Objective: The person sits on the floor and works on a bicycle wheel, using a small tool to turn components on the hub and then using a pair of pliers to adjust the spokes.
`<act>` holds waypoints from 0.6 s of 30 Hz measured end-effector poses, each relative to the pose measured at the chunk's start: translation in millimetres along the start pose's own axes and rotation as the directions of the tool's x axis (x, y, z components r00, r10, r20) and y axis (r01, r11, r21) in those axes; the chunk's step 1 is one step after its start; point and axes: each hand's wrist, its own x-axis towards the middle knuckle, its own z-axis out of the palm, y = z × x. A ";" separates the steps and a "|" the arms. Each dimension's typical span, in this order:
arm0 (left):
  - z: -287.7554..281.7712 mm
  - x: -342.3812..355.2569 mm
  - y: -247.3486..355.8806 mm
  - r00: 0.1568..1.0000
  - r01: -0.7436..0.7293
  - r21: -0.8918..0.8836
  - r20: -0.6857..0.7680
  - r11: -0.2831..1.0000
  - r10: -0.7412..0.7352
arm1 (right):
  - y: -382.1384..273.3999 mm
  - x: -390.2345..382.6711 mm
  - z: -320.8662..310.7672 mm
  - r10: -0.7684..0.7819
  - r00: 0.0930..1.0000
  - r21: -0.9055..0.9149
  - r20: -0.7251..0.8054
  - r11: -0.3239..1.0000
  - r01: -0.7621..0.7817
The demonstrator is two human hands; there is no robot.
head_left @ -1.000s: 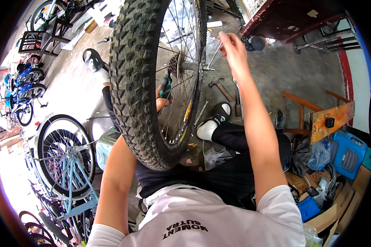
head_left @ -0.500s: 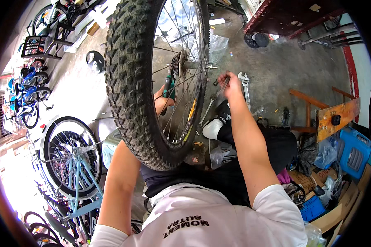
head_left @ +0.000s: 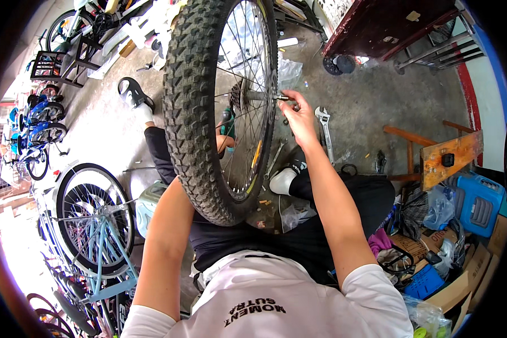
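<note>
A knobby-tired bicycle wheel stands upright before me, its lower edge between my legs. Its cassette sits on the hub, seen through the spokes. On the wheel's far-left side, my left hand is closed round a tool with a green-and-black handle; spokes and tire partly cover both, and the tool's working end is unclear. At the right side of the hub, my right hand pinches the metal axle end with its fingertips. A small dark metal piece seems to lie within the curled fingers, too small to name.
On the floor to the right lie a large adjustable wrench and a thinner wrench. A wooden stool and a blue plastic case stand at right. A pale blue bicycle is at left. A dark red cabinet stands behind.
My right hand has moved left and up to the axle end from the floor side near the wrench. The wheel appears slightly shifted as the view turned; my left hand stays on the green-handled tool.
</note>
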 end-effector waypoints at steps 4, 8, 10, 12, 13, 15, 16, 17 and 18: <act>-6.0 11.7 -17.9 0.999 -0.055 0.011 0.002 0.998 0.055 | 4.3 8.7 0.7 -0.025 1.000 -0.194 -0.016 0.981 0.021; 1.5 16.9 -17.4 0.998 -0.038 0.089 -0.054 0.995 0.043 | 8.0 25.7 -6.5 -0.059 0.998 -0.483 -0.004 0.874 0.049; 3.7 20.8 -20.5 0.991 -0.004 0.110 -0.130 0.994 0.019 | 15.5 36.6 -8.9 0.177 0.984 -0.419 -0.033 0.891 -0.174; 1.9 24.6 -23.1 0.992 0.008 0.164 -0.128 0.986 0.013 | 10.5 41.3 -13.5 0.305 0.952 -0.376 -0.026 0.879 -0.292; -0.1 25.9 -25.2 0.992 -0.001 0.153 -0.124 0.988 0.020 | 2.2 41.7 -12.0 0.430 0.903 -0.331 -0.014 0.850 -0.410; -0.3 29.8 -27.5 0.995 -0.026 0.129 -0.093 0.991 0.038 | -4.7 36.3 -16.8 0.352 0.936 -0.294 -0.021 0.892 -0.342; -1.1 30.0 -28.8 0.995 -0.032 0.119 -0.087 0.992 0.042 | -13.4 29.5 -12.8 0.275 0.961 -0.248 -0.024 0.930 -0.272; -3.8 29.9 -30.0 0.995 -0.042 0.110 -0.081 0.993 0.052 | -23.2 23.3 -10.2 0.275 0.961 -0.167 -0.005 0.948 -0.272; -1.6 31.8 -28.4 0.996 -0.056 0.102 -0.062 0.993 0.062 | -19.6 22.3 -13.9 0.274 0.962 -0.170 -0.010 0.947 -0.272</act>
